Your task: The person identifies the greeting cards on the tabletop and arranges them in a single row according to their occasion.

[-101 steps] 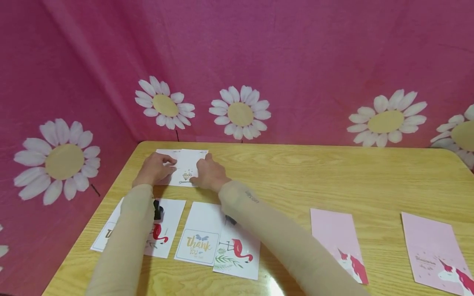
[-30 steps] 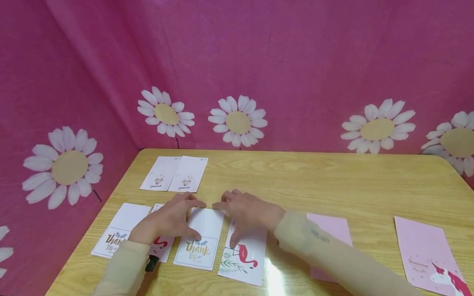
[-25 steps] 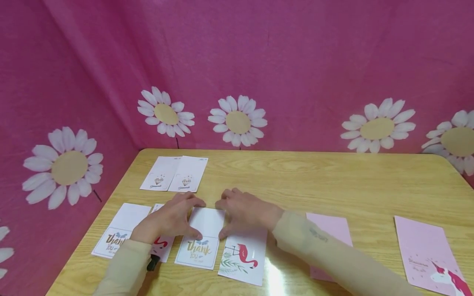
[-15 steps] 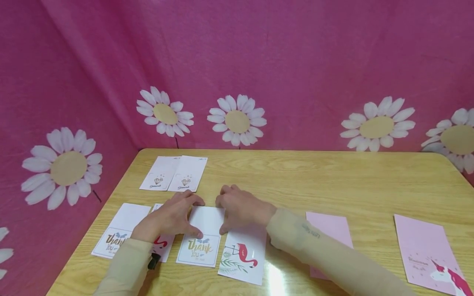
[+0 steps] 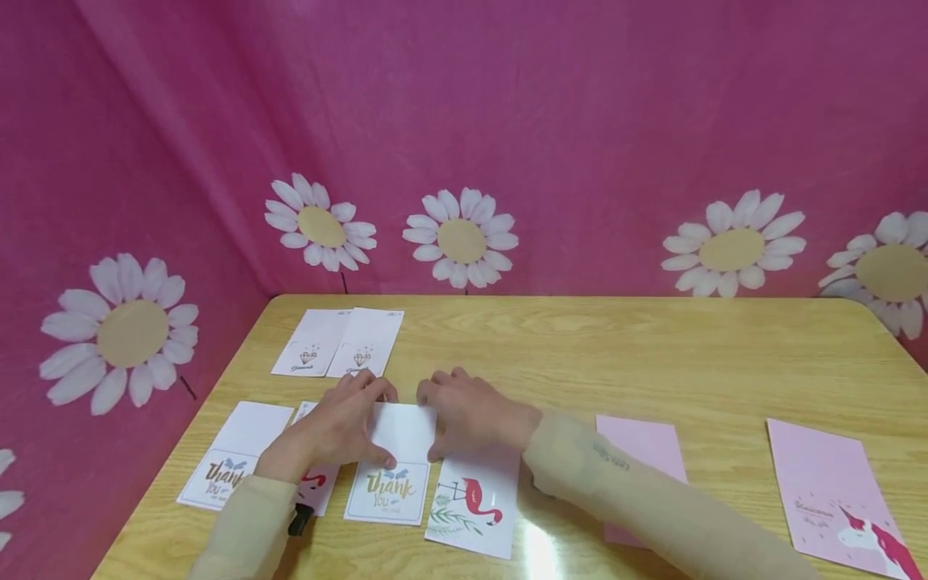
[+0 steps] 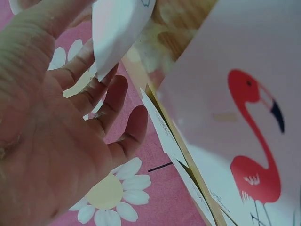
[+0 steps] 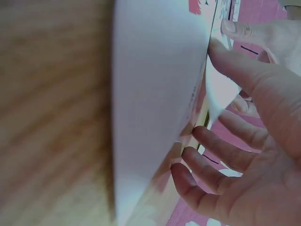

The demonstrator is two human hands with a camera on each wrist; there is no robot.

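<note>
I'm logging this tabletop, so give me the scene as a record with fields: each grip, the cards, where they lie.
Left grip: holds the left side of a thank-you card
Right grip: holds the same card's right side
Second thank-you card: at left, partly hidden by left arm
Flamingo cards: two, one either side of the held card
Diamond cards: two, side by side, far left
Pink cards: two, at right, one partly hidden by right arm
Surface: wood-grain table
</note>
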